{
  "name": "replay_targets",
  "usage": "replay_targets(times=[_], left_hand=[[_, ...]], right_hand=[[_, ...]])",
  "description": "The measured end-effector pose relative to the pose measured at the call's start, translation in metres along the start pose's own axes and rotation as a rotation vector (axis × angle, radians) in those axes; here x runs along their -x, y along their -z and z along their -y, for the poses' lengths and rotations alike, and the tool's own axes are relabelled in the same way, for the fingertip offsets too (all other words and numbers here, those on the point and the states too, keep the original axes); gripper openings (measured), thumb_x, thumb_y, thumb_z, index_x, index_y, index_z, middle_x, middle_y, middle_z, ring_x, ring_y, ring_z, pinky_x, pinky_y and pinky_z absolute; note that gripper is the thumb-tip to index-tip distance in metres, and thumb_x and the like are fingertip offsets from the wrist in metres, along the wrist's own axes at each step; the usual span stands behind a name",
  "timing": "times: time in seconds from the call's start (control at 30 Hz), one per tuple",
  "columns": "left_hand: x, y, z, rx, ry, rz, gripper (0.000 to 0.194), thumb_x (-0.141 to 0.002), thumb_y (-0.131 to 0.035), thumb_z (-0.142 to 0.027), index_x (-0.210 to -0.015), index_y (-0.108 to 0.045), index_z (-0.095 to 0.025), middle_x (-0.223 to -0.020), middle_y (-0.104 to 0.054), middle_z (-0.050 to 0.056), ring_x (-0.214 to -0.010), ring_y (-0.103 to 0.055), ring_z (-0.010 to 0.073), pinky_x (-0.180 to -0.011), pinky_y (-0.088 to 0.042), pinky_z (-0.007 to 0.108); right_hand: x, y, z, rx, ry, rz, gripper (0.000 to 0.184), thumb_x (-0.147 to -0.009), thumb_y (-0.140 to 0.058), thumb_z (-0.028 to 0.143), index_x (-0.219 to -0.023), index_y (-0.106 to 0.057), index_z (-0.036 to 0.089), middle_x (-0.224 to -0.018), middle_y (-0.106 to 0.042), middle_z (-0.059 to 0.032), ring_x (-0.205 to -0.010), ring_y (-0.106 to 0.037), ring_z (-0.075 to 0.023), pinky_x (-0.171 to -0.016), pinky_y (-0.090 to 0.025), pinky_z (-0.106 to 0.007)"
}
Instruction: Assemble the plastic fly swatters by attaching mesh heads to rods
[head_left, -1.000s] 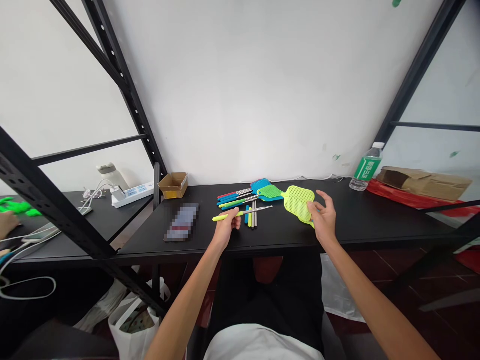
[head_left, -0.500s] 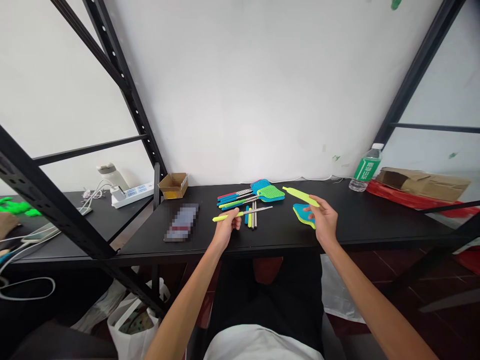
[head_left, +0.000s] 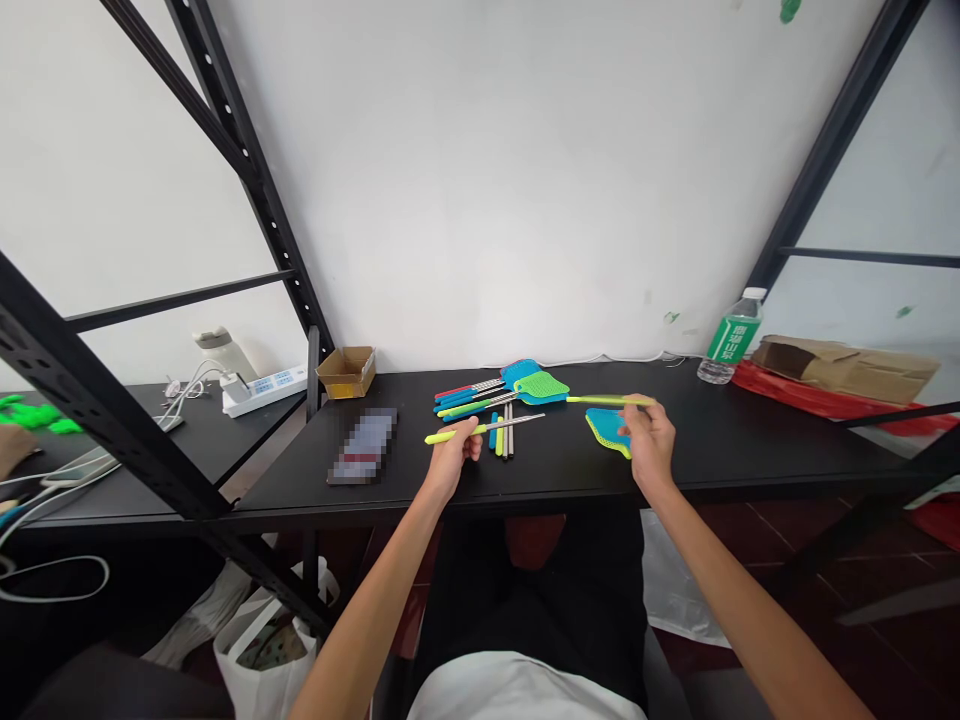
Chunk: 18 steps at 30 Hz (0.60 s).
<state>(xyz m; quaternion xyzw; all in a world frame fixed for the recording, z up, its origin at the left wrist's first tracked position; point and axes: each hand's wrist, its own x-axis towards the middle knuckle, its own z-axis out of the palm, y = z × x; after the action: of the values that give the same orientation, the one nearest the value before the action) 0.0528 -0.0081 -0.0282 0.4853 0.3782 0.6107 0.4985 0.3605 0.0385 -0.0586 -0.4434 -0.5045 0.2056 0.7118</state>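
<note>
My left hand [head_left: 455, 450] is closed around a fly swatter stick with a yellow-green handle [head_left: 441, 437] and a thin metal rod [head_left: 517, 421] pointing right. In my right hand [head_left: 649, 440], fingers pinch a yellow-green swatter head [head_left: 611, 401], seen nearly edge-on, its narrow neck toward the left. The rod tip and that neck are apart. Below the held head, blue and yellow-green swatter heads [head_left: 606, 428] lie on the table, partly behind my right fingers. Loose blue and yellow-green handles [head_left: 496, 437] and metal rods [head_left: 508, 440] lie just right of my left hand.
Several whole fly swatters [head_left: 541, 386] are piled toward the wall on the black table [head_left: 420, 480]. A phone [head_left: 365, 446] and small cardboard box [head_left: 346, 373] are at left. A water bottle [head_left: 732, 337] and brown cardboard [head_left: 844, 356] stand right. Black shelf posts [head_left: 262, 190] flank the table.
My right hand has turned the yellow-green swatter head from a slanted, flatter view to nearly edge-on and level, its neck end lower. My left hand has hardly moved.
</note>
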Motion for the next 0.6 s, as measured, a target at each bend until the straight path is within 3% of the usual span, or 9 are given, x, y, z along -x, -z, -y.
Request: replay_targets(times=[0.1, 0.27, 0.6], left_hand=[[-0.0007, 0.0005, 0.0016, 0.008, 0.006, -0.006, 0.036, -0.078, -0.067, -0.046, -0.06, -0.056, -0.016, -0.059, -0.051, 0.0, -0.051, -0.045, 0.0094, -0.049, -0.035, 0.025], [-0.0006, 0.0014, 0.0018, 0.025, 0.006, 0.005, 0.034, -0.078, -0.067, -0.044, -0.061, -0.057, -0.016, -0.06, -0.051, 0.0, -0.052, -0.045, 0.0093, -0.05, -0.035, 0.025], [0.0002, 0.0006, 0.0001, 0.015, 0.006, 0.0, 0.036, -0.079, -0.067, -0.045, -0.059, -0.056, -0.016, -0.06, -0.051, 0.0, -0.052, -0.045, 0.0094, -0.05, -0.036, 0.024]], right_hand=[[0.0003, -0.0018, 0.001, -0.066, -0.03, -0.044, 0.036, -0.08, -0.068, 0.055, -0.081, -0.062, 0.02, -0.093, -0.055, -0.0033, -0.069, -0.055, -0.0135, -0.055, -0.046, -0.025], [0.0017, -0.0039, 0.0054, -0.09, -0.08, 0.043, 0.037, -0.08, -0.067, 0.056, -0.078, -0.058, 0.021, -0.067, -0.052, 0.0014, -0.06, -0.05, -0.014, -0.054, -0.043, -0.025], [0.0015, -0.0044, 0.0069, -0.077, -0.095, 0.089, 0.036, -0.079, -0.068, 0.057, -0.081, -0.063, 0.021, -0.068, -0.057, 0.0005, -0.059, -0.052, -0.0155, -0.054, -0.042, -0.027]])
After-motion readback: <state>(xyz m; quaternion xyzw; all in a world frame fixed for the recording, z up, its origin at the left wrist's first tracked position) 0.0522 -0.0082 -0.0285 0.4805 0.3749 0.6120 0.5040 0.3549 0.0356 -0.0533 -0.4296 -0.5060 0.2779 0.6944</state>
